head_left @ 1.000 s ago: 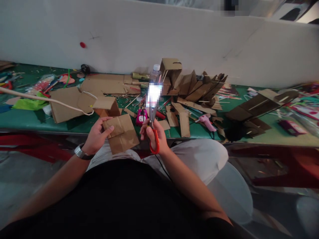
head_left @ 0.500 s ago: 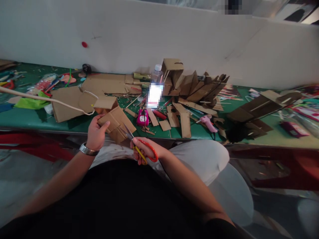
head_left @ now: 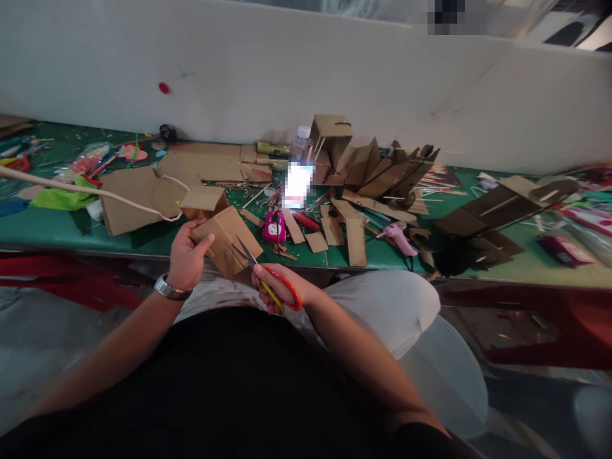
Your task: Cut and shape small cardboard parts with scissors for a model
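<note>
A folded piece of brown cardboard (head_left: 224, 237) is pinched at its left edge by my left hand (head_left: 188, 258), thumb on top. My right hand (head_left: 273, 287) is wrapped round a pair of scissors (head_left: 287, 288) with one red-orange and one yellow handle. Their blades point up and to the left, slightly parted, over the right part of the cardboard. Whether the blades touch or bite into it, I cannot tell. Just beyond the piece, a pink box-shaped item (head_left: 274, 227) with a white face print lies on the green table (head_left: 157, 241).
Cardboard strips (head_left: 356, 241) and thin sticks litter the table. A pink glue gun (head_left: 400, 238) lies to the right, near a cardboard structure (head_left: 478, 210). A clear bottle (head_left: 301, 150) stands at the back. From the left reaches a long pale rod (head_left: 86, 187).
The cardboard and both hands have shifted very slightly to the right in view. The blades stay over the cardboard, and both grips are the same.
</note>
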`<action>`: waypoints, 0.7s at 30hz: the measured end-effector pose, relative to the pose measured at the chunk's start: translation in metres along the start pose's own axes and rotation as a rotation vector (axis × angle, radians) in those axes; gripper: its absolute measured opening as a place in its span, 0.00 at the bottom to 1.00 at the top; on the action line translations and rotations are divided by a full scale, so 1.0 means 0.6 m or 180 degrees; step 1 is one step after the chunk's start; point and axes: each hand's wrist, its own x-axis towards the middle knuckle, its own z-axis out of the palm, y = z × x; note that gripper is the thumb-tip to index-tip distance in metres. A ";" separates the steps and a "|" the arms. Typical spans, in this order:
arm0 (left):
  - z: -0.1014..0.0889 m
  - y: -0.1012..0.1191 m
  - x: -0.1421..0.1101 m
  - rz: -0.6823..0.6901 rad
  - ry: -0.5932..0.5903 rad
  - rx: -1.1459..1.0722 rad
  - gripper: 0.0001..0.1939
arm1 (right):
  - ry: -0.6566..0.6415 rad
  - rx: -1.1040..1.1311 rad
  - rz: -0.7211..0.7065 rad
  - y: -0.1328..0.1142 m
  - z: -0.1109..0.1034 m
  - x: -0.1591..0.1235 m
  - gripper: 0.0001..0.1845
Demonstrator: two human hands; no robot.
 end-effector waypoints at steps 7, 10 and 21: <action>0.010 0.015 -0.010 0.0398 0.0011 0.0357 0.25 | 0.0016 0.0018 0.0100 -0.001 -0.004 -0.004 0.39; 0.014 0.027 -0.018 0.0496 0.0016 0.0497 0.24 | -0.0007 -0.0014 0.0145 -0.002 -0.005 -0.005 0.39; 0.026 0.014 -0.007 -0.0192 0.0051 -0.0334 0.28 | -0.0013 0.0109 -0.0096 -0.004 -0.002 -0.005 0.38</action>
